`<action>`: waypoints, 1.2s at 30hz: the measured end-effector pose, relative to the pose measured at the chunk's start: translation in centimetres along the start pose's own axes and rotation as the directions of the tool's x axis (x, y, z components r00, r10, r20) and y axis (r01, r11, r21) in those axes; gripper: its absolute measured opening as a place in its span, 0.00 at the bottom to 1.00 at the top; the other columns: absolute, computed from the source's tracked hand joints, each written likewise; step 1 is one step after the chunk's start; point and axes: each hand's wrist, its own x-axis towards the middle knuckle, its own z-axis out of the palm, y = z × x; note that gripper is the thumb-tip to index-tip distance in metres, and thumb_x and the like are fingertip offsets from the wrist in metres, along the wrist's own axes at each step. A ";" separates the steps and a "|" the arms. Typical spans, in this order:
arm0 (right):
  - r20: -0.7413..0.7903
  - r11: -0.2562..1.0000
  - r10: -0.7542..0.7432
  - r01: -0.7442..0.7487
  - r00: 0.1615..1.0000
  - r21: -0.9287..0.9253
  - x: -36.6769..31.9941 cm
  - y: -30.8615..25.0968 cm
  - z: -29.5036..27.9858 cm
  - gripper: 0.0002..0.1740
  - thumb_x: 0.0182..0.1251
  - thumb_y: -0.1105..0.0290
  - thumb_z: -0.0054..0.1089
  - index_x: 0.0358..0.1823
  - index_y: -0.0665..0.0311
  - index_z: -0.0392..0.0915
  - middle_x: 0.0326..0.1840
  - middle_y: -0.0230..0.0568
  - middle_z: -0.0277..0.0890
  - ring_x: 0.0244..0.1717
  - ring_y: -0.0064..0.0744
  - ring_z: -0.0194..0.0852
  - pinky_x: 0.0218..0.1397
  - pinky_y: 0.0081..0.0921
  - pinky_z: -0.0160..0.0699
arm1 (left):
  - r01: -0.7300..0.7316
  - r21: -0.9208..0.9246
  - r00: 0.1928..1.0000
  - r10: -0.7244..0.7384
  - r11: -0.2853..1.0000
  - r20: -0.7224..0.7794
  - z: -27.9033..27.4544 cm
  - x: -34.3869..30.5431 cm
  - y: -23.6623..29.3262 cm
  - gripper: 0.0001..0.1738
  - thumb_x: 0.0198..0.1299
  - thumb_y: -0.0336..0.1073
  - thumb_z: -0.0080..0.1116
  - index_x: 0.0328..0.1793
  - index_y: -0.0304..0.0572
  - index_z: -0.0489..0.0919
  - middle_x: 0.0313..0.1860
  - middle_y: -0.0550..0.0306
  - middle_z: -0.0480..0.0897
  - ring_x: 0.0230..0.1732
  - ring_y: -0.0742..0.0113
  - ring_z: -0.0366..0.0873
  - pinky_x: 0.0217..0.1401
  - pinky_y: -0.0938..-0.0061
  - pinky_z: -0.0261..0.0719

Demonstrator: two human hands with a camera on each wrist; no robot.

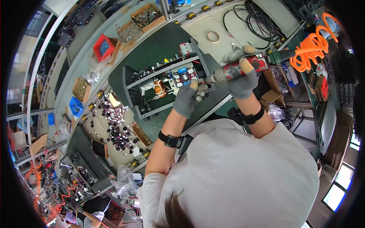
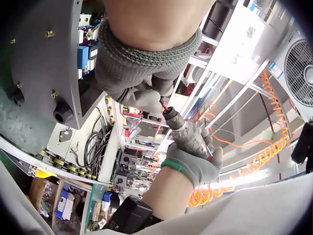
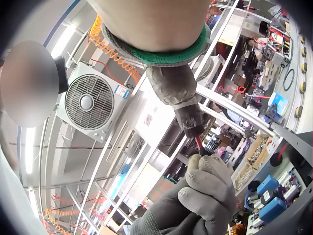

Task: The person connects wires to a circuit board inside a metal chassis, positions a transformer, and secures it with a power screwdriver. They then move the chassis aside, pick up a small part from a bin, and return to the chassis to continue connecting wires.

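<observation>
My right hand (image 1: 243,83), in a grey glove, grips a red and grey air screwdriver (image 1: 223,74), its front wrapped in worn tape. My gloved left hand (image 1: 185,100) pinches the tip of the red screwdriver bit (image 3: 198,142) between thumb and curled fingers. Anything small inside that pinch is hidden. Both hands are over the near right edge of a dark grey metal chassis (image 2: 43,58). Inside the chassis lie a copper-wound coil (image 1: 159,88), a circuit board with blue parts (image 1: 183,71) and wiring.
An orange coiled hose (image 1: 310,49) trails from the screwdriver's rear. Black cables (image 1: 258,26) and a tape ring (image 1: 213,36) lie on the line beyond. Parts bins, including a red bin (image 1: 103,47) and a blue bin (image 1: 76,106), stand left. Wired components (image 1: 118,133) are heaped nearby.
</observation>
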 end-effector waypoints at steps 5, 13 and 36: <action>-0.133 0.999 0.024 -0.030 0.991 -0.043 0.4 -0.4 -1.0 0.19 0.57 0.72 0.49 0.52 0.64 0.65 0.32 0.46 0.74 0.35 0.43 0.75 0.39 0.39 0.77 | 0.352 0.349 0.932 -0.292 0.869 -0.212 -2.3 5.6 1.5 0.25 0.65 0.56 0.47 0.46 0.42 0.79 0.20 0.67 0.73 0.15 0.81 0.61 0.12 0.84 0.55; -0.245 0.998 -0.049 0.038 0.968 -0.053 1.0 -1.5 -1.8 0.18 0.53 0.75 0.52 0.48 0.68 0.66 0.30 0.48 0.76 0.30 0.39 0.77 0.35 0.33 0.79 | 0.446 0.349 0.848 -0.265 0.824 -0.458 -1.2 15.0 0.1 0.10 0.60 0.47 0.57 0.37 0.53 0.79 0.14 0.72 0.64 0.10 0.79 0.57 0.10 0.81 0.50; -0.203 0.991 -0.052 0.026 0.978 -0.131 2.5 5.9 -2.7 0.18 0.54 0.80 0.53 0.48 0.70 0.68 0.31 0.48 0.77 0.28 0.33 0.78 0.33 0.28 0.79 | 0.373 0.589 0.904 -0.139 0.717 -0.404 -1.5 12.1 2.9 0.09 0.63 0.40 0.49 0.30 0.51 0.73 0.14 0.68 0.65 0.12 0.75 0.58 0.13 0.78 0.54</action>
